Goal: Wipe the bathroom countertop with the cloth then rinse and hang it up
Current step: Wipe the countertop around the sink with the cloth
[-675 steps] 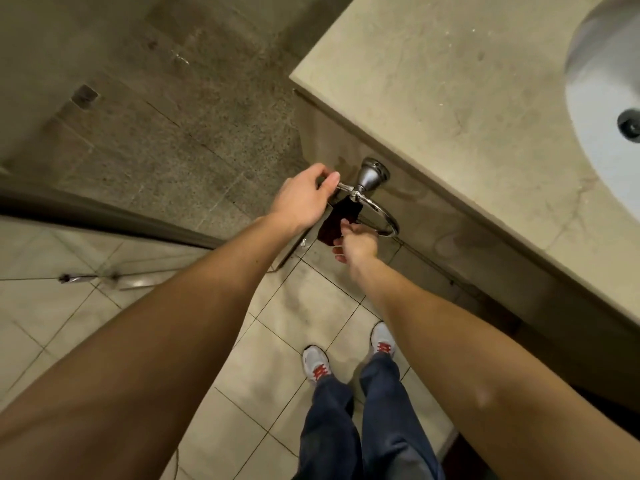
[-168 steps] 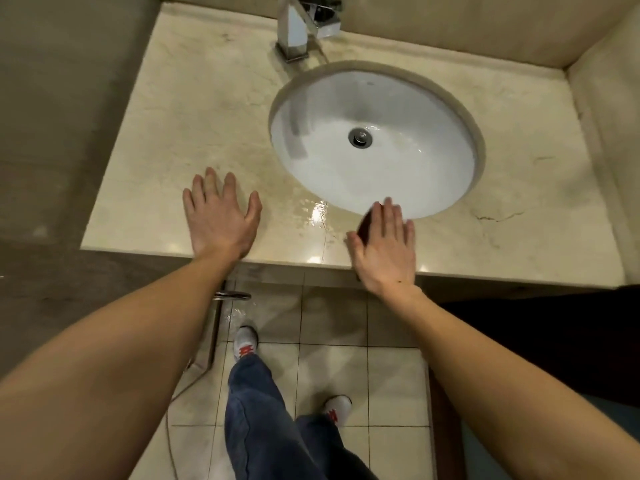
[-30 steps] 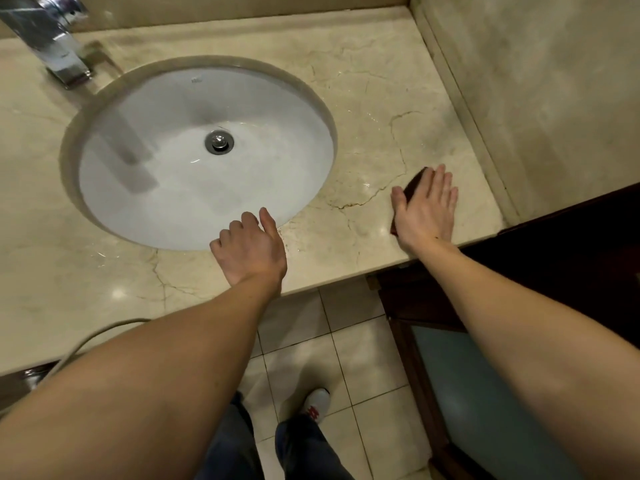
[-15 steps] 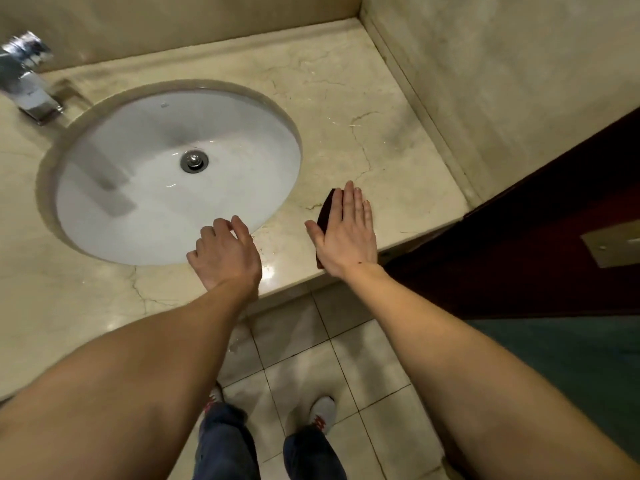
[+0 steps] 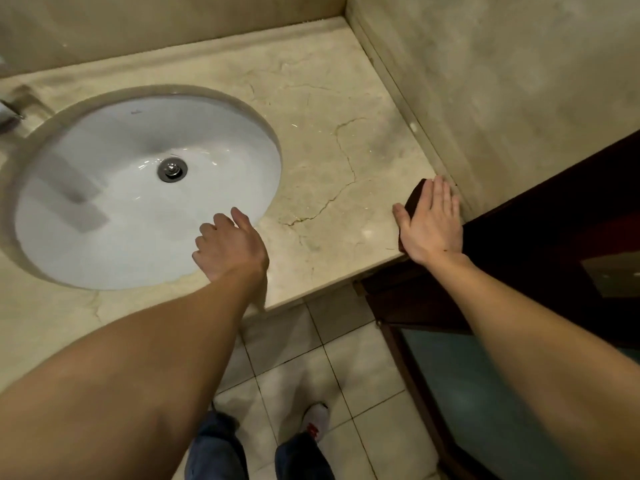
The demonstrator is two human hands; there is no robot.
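A dark cloth (image 5: pixel 412 199) lies flat on the beige marble countertop (image 5: pixel 332 168) at its front right corner, against the side wall. My right hand (image 5: pixel 431 221) presses flat on the cloth with fingers together, covering most of it; only a dark strip shows on its left. My left hand (image 5: pixel 230 247) rests on the counter at the front rim of the white oval sink (image 5: pixel 145 188), fingers loosely curled over the edge, holding nothing.
A chrome drain (image 5: pixel 172 169) sits in the sink's middle. Part of the tap (image 5: pixel 8 114) shows at the left edge. A beige wall (image 5: pixel 502 81) bounds the counter on the right, with a dark wooden door frame (image 5: pixel 554 220) beside it. Tiled floor (image 5: pixel 329 358) and my shoes lie below.
My right hand slid the cloth to the right along the front of the counter, from near the sink to the corner by the wall. My left hand stayed at the sink rim.
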